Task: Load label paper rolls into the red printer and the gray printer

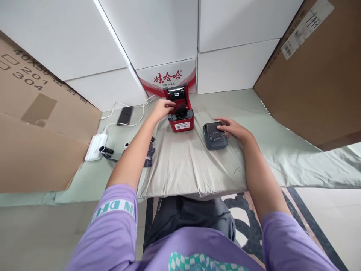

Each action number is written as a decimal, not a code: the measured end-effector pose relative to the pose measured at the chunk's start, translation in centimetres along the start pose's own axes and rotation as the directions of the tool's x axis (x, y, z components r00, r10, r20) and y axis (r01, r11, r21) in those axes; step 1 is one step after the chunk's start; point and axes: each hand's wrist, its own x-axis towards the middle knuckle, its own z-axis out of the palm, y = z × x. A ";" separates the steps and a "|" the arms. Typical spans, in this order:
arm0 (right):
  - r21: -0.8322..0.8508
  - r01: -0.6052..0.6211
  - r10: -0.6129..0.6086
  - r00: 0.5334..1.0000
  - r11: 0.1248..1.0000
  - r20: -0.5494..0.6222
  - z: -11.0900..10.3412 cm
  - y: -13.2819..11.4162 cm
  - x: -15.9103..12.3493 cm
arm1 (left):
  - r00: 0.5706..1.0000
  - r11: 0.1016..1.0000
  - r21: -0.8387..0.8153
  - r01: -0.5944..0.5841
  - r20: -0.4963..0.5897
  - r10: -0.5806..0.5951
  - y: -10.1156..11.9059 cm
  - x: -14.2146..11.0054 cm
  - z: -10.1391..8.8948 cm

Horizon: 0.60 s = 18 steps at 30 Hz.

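A red label printer with its lid raised stands toward the back of the cloth-covered table. A black strip shows in its open compartment. My left hand reaches to the compartment's left side, fingers drawn together; whatever lies between the fingertips is hidden. To the right, a smaller dark grey portable printer sits on the cloth with its top closed. My right hand grips its back right corner, thumb on top and fingers behind. Something clear and crinkled lies on its top.
Left of my forearm are a white power strip, a black roll, a dark phone-like slab and white cables. A dark patterned item is partly covered by my arm. Cardboard boxes and white boxes wall the table.
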 end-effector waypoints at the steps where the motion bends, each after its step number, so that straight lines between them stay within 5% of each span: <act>1: -0.005 -0.005 0.006 1.000 1.000 0.002 0.0 -0.1 0.0 | 0.996 0.996 0.090 -0.029 0.085 0.022 0.4 1.0 0.0; 4: -0.003 -0.017 0.017 1.000 1.000 0.003 -0.1 -0.2 -0.1 | 0.970 0.946 0.323 0.016 0.223 -0.092 1.8 3.4 0.8; 7: 0.004 -0.008 0.008 1.000 1.000 -0.002 -0.1 -0.2 0.0 | 0.956 0.897 0.423 0.130 0.188 -0.227 2.5 4.7 1.9; 11: -0.007 -0.005 0.005 1.000 1.000 0.007 -0.1 -0.2 0.0 | 0.977 0.933 0.357 -0.035 0.208 -0.042 2.7 4.1 1.6; 15: -0.021 -0.018 0.019 1.000 1.000 0.010 -0.2 -0.3 0.0 | 0.974 0.939 0.297 -0.175 0.194 0.120 3.8 0.1 -2.1; 18: -0.018 -0.012 0.012 1.000 1.000 -0.007 -0.2 0.0 0.1 | 0.991 0.957 0.267 -0.114 0.102 0.090 4.6 -5.1 -7.1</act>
